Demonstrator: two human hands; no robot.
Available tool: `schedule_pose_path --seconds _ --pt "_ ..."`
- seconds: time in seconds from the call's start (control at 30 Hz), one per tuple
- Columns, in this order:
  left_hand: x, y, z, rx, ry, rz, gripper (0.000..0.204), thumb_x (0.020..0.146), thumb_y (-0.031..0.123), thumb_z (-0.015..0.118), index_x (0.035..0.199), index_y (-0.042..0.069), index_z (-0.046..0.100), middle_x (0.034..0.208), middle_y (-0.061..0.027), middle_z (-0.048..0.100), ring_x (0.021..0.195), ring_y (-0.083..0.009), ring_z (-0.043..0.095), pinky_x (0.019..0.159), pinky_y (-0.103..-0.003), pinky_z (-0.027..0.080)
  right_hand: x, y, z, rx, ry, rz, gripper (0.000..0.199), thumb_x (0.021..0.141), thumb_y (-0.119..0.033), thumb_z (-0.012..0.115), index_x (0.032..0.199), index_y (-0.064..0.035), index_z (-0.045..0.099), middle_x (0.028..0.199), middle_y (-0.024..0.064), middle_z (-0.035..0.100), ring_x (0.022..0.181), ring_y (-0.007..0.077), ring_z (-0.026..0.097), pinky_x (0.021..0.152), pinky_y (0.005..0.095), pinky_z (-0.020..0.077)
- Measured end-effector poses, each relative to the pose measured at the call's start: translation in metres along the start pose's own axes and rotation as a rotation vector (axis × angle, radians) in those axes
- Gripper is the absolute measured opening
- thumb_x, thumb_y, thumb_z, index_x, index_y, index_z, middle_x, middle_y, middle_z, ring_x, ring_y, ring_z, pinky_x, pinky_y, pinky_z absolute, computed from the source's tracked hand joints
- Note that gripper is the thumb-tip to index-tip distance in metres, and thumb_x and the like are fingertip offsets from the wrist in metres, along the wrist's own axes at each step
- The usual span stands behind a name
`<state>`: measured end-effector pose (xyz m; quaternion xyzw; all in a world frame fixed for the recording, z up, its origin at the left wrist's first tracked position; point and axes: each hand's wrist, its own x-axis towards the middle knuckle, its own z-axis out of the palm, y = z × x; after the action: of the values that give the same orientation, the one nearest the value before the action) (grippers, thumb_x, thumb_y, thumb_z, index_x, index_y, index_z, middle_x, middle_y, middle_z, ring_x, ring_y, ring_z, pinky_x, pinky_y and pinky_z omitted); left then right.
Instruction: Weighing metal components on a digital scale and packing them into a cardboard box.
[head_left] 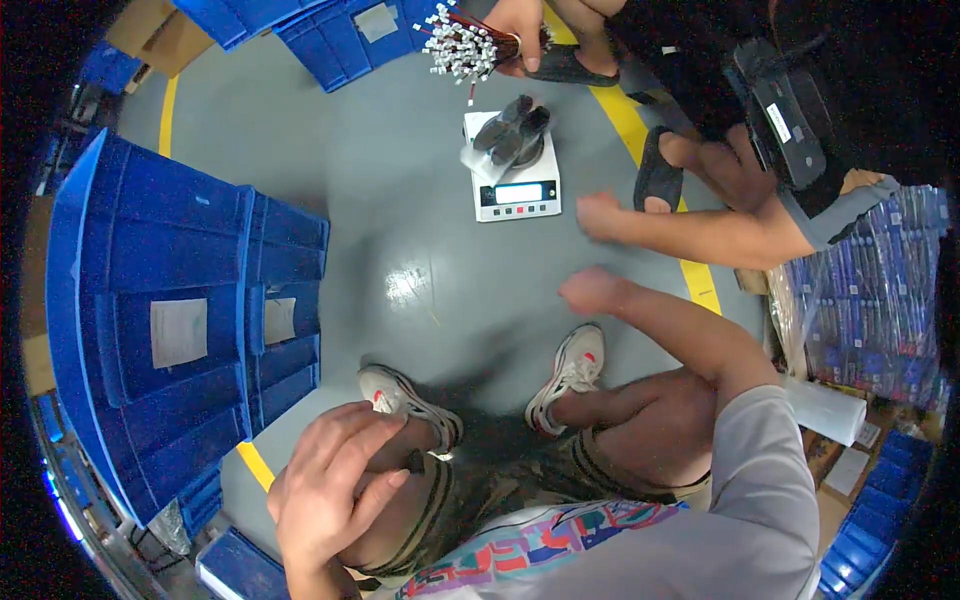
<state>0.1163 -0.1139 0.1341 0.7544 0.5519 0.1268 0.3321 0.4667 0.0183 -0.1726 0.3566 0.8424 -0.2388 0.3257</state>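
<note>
My left hand point(335, 475) rests by my left knee, its fingers stretched out and holding nothing. My right hand point(595, 290) is held above the floor in front of my right shoe. Motion smears its fingers, so their shape is unclear. In front of me a white digital scale point(517, 205) stands on the floor. On it lie dark, elongated bundled pieces point(522, 135) whose kind I cannot make out, with a pale scrap point(482, 163) beside them. Beyond the scale, a co-worker's hand point(518, 35) grips a bundle of wires with white connectors point(465, 50).
The co-worker's other hand point(600, 217) is close to mine, blurred. Stacked blue bins point(170, 260) rise on the left; more blue bins point(335, 45) stand at the far side. Yellow lines point(625, 120) mark the grey floor. Plastic-wrapped goods point(865, 290) are piled at right.
</note>
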Motion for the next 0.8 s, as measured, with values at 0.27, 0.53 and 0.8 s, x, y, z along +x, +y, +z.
schedule_pose_path --seconds 0.27,0.53,0.8 --pt "0.001 0.003 0.002 0.053 0.014 0.011 0.041 0.069 0.020 0.070 0.106 0.006 0.060 0.105 -0.0133 0.058 0.102 -0.0338 0.055 0.086 -0.042 0.045 0.002 0.001 -0.006 0.096 -0.029 0.027 0.028 0.078 -0.009 0.048 0.102 -0.0045 0.062 0.099 0.0175 0.063 0.092 0.0346 0.063 0.078 0.0511 0.0494" --pt "0.002 0.003 0.001 0.015 -0.007 0.008 0.041 0.069 0.016 0.068 0.106 0.003 0.058 0.105 -0.0183 0.057 0.102 -0.0369 0.053 0.087 -0.043 0.043 -0.001 -0.004 -0.014 0.087 0.047 0.020 0.035 0.075 -0.014 0.051 0.109 -0.0120 0.060 0.100 0.0122 0.064 0.088 0.0312 0.063 0.071 0.0451 0.0510" --pt "-0.001 0.003 0.001 0.018 0.004 0.002 0.040 0.071 0.018 0.068 0.107 0.003 0.058 0.105 -0.0180 0.058 0.103 -0.0364 0.053 0.088 -0.042 0.042 0.012 -0.001 -0.010 0.013 -0.074 0.018 0.032 0.074 -0.013 0.051 0.104 -0.0100 0.062 0.096 0.0137 0.064 0.086 0.0307 0.063 0.069 0.0451 0.0512"
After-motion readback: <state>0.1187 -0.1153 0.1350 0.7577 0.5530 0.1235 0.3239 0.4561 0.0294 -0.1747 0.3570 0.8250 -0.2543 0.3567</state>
